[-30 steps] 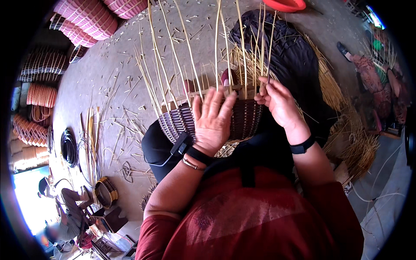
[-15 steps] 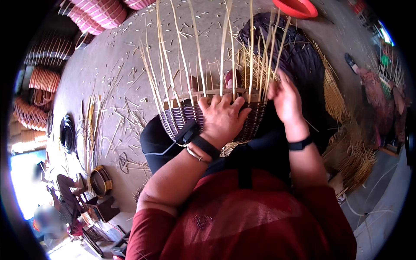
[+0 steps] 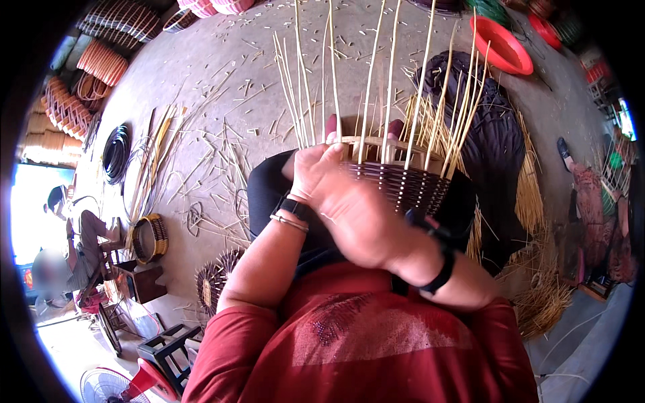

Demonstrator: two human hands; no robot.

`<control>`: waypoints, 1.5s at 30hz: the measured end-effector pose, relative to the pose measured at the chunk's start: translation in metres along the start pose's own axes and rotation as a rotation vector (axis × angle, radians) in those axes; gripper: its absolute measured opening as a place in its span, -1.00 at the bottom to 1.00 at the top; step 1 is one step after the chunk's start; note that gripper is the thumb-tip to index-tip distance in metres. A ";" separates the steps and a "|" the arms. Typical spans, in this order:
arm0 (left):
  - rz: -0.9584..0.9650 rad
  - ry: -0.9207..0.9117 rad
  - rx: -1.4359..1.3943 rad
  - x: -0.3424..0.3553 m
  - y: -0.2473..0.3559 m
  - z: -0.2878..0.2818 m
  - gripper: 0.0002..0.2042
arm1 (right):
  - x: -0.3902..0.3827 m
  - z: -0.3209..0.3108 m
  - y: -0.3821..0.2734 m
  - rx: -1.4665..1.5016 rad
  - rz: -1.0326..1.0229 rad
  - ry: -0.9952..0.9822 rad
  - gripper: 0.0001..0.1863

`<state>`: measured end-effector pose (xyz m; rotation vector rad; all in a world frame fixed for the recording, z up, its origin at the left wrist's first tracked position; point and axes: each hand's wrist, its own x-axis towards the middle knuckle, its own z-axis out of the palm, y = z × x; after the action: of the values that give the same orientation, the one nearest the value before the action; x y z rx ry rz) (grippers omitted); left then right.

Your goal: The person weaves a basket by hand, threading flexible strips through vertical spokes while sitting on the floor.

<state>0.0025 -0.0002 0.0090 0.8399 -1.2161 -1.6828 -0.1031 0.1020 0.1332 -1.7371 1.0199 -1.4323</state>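
Basket (image 3: 413, 191) of dark weave and tall pale rods (image 3: 334, 74) sits across a seated worker's lap, the two hands meeting at its left end. The left hand (image 3: 310, 171) is bent, fingers drawn in close by the rim; the right hand (image 3: 363, 208), blurred, lies across the near side with its fingers overlapping the left. Whether either grips a strand cannot be told, nor how far the fingers are closed beneath the overlap.

Good work here would seem to call for a light, steady touch: rods kept evenly spaced, dark rows pressed snug against one another, and the basket braced on the lap so that it does not twist. The right forearm covers part of the weave, and the rods rise close beside the fingers, so a wide sweep could catch and bend one.

Beyond the knees, a dark cloth (image 3: 460, 101) lies among straw (image 3: 529, 191) on the right, with a red basin (image 3: 500, 46) past it. To the left, a black coil (image 3: 116, 153) and long strips (image 3: 158, 151) rest on the floor (image 3: 222, 57), amid scattered offcuts. Farther out are a round basket (image 3: 150, 238), a fan (image 3: 107, 386) at the lower edge, stacked baskets (image 3: 101, 69) and a seated co-worker (image 3: 91, 232).
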 end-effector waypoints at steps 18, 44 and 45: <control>0.568 -0.101 1.153 -0.046 0.030 0.046 -0.32 | 0.041 -0.110 0.024 -0.503 0.239 0.320 -0.68; 0.553 -0.169 1.480 -0.045 0.046 0.126 -0.24 | 0.025 -0.153 0.066 -0.542 0.487 0.405 -0.54; 0.562 -0.175 1.482 -0.046 0.044 0.125 -0.24 | 0.021 -0.156 0.061 -0.666 0.451 0.373 -0.56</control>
<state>-0.0788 0.0816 0.0895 0.9700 -2.5280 -0.1780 -0.2641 0.0528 0.1193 -1.5136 2.1260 -1.2097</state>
